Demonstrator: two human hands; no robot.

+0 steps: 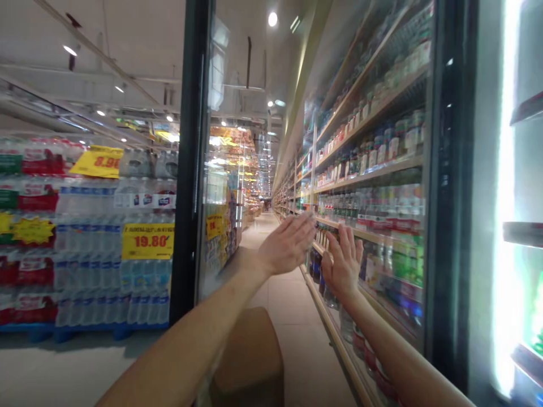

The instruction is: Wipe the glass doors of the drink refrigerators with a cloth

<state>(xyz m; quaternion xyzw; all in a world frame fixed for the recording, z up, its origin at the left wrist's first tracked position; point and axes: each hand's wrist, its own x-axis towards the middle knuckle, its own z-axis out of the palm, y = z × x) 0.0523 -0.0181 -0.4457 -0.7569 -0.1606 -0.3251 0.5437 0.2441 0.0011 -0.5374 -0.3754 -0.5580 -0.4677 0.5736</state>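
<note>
A glass cooler door (pixel 254 186) with a dark frame (pixel 193 141) stands in front of me. My left hand (pixel 291 244) lies at the glass with its fingers stretched out and close together, pointing right; they are slightly blurred. Beside it, my right hand (pixel 343 264) is raised with its fingers spread upward and its palm toward the pane. Both hands seem to touch the glass, though the exact contact is hard to see. I make out nothing held in either hand.
Shelves of bottles (pixel 382 147) show through the glass at right. Packs of bottled water (pixel 89 243) with yellow price signs (pixel 148 241) are stacked at left. A brown box-like object (pixel 250 356) is low in front. A lit cooler strip (pixel 507 198) runs along the right.
</note>
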